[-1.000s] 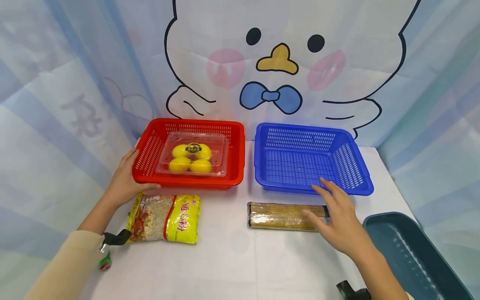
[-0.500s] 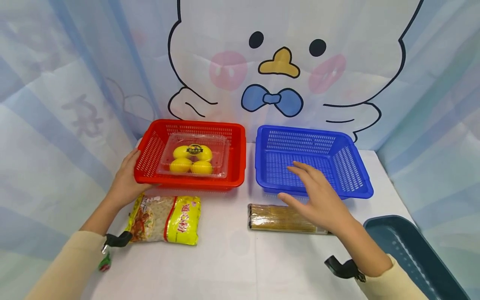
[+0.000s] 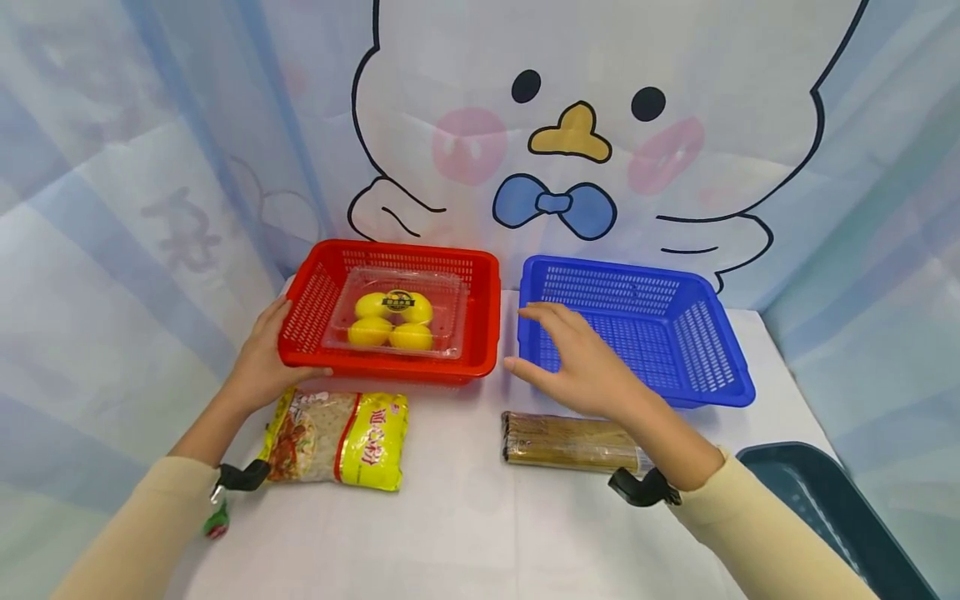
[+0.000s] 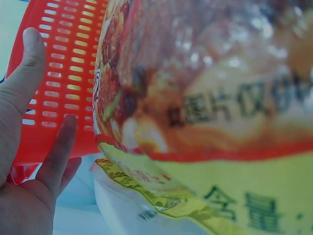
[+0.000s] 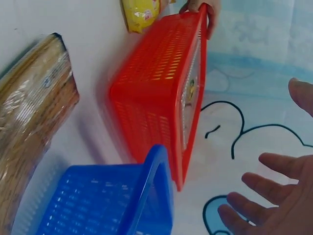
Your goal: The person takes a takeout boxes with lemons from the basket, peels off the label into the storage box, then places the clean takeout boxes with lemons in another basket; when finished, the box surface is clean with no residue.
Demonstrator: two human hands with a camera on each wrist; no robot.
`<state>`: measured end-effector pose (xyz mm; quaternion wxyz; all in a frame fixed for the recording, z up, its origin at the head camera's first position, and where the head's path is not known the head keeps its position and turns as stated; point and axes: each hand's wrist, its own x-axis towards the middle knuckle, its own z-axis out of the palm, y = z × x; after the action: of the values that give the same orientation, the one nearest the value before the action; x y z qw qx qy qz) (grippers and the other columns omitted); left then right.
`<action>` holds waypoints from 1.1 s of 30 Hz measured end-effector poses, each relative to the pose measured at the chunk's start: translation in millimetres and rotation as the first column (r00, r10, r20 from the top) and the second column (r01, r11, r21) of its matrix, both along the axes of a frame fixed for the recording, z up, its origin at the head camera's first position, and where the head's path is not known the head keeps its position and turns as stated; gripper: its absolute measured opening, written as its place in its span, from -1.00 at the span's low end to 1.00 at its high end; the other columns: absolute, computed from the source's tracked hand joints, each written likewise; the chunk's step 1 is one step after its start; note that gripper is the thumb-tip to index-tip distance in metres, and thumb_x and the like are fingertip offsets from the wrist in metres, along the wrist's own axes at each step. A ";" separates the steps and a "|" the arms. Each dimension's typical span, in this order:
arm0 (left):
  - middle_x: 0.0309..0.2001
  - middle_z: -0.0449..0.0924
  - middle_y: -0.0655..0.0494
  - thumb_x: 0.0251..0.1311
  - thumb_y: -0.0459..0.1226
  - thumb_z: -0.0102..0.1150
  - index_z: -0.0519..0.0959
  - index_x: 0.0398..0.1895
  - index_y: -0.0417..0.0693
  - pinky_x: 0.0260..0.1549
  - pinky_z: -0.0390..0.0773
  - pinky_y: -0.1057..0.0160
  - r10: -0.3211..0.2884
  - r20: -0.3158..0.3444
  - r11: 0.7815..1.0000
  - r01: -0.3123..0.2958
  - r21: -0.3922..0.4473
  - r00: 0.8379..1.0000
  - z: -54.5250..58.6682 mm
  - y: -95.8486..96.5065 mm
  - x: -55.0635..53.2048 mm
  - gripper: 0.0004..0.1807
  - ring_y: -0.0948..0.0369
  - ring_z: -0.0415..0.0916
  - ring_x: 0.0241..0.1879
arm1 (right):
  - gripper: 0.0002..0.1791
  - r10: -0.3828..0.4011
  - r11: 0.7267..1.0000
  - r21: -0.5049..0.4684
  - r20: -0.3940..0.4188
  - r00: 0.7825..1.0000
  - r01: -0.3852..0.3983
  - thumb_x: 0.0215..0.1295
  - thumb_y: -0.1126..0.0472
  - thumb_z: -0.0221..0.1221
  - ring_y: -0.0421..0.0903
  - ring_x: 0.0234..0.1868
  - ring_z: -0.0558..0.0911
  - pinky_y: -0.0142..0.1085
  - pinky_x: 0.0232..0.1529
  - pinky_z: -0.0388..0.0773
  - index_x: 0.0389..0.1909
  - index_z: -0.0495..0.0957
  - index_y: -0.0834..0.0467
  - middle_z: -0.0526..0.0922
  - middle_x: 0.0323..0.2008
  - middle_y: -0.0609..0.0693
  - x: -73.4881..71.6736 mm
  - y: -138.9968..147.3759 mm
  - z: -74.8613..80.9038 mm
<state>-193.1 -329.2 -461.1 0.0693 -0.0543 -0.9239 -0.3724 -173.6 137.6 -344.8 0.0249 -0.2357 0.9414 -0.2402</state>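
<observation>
Your left hand [image 3: 264, 360] grips the near left corner of the red basket [image 3: 397, 367] on the desk [image 3: 465, 542], thumb along its front. Your right hand [image 3: 581, 362] hangs wide above the left side of the blue basket [image 3: 690, 350].

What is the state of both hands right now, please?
Left hand: holding the red basket at one corner.
Right hand: open, holding nothing.

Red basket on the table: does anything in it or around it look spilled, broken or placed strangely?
Nothing stands out. The clear box in the red basket looks closed, its yellow fruits are inside, and no spill shows. The yellow bag in front also looks intact.
</observation>
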 end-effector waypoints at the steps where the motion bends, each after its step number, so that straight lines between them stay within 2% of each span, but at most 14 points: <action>1: 0.73 -0.17 -0.18 -0.02 0.01 0.70 -0.05 0.75 -0.01 0.21 0.44 -0.54 -0.002 0.000 1.000 0.002 0.002 1.000 -0.1 0.2 0.1 0.38 -0.37 0.04 0.57 | -0.07 0.001 1.000 -0.007 0.009 1.000 -0.001 0.38 -0.44 0.19 0.13 0.64 0.22 0.31 0.44 0.40 0.61 0.26 -0.03 0.27 0.61 0.03 -2.6 -3.5 -0.3; 8: 0.73 -0.21 -0.20 -0.03 0.02 0.69 -0.11 0.75 -0.05 0.20 0.47 -0.51 -0.011 0.019 1.000 0.011 -0.010 1.000 4.0 0.9 1.0 0.42 -0.39 0.08 0.54 | -0.09 -0.013 0.999 -0.049 0.102 0.995 0.018 0.39 -0.40 0.20 0.13 0.62 0.25 0.31 0.40 0.45 0.61 0.26 -0.03 0.28 0.61 0.03 -19.7 -25.6 -1.9; 14: 0.72 -0.24 -0.27 0.00 0.01 0.68 -0.16 0.75 -0.10 0.22 0.43 -0.52 -0.060 0.035 0.998 0.061 -0.034 0.998 7.7 -3.8 3.0 0.43 -0.43 0.07 0.53 | -0.17 0.007 0.996 -0.086 0.130 0.991 0.004 0.42 -0.24 0.25 0.13 0.39 0.50 0.15 0.26 0.64 0.57 0.29 0.06 0.38 0.53 0.09 -30.0 -44.2 -4.9; 23: 0.73 -0.37 -0.21 0.10 0.08 0.57 -0.27 0.75 -0.13 0.27 0.37 -0.54 -0.086 0.099 0.994 0.091 -0.054 0.991 11.5 -9.6 5.4 0.42 -0.45 -0.01 0.56 | -0.19 0.025 0.993 -0.118 0.189 0.982 -0.003 0.45 -0.20 0.24 0.13 0.46 0.45 0.17 0.38 0.54 0.56 0.28 0.12 0.42 0.49 0.13 -47.9 -71.2 -12.7; 28: 0.74 -0.44 -0.13 0.15 0.12 0.52 -0.31 0.75 -0.07 0.29 0.37 -0.53 -0.091 0.131 0.995 0.095 -0.026 0.987 13.3 -9.8 6.5 0.40 -0.42 -0.05 0.58 | -0.20 0.005 0.986 -0.160 0.265 0.964 0.039 0.48 -0.18 0.23 0.15 0.43 0.46 0.16 0.39 0.53 0.55 0.27 0.16 0.43 0.47 0.16 -57.6 -84.4 -13.6; 33: 0.74 -0.45 -0.12 0.16 0.13 0.51 -0.32 0.75 -0.08 0.27 0.41 -0.50 -0.087 0.143 0.995 0.092 -0.025 0.986 13.6 -8.8 7.1 0.40 -0.42 -0.05 0.59 | -0.16 -0.022 0.976 -0.197 0.349 0.937 0.097 0.48 -0.20 0.23 0.15 0.40 0.48 0.14 0.39 0.54 0.57 0.23 0.18 0.42 0.47 0.18 -66.9 -91.7 -19.2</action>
<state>-186.0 -338.0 -447.4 -0.0142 -0.0703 -0.9289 -0.3634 -240.5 45.8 -364.0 0.1569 -0.1626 0.8982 -0.3770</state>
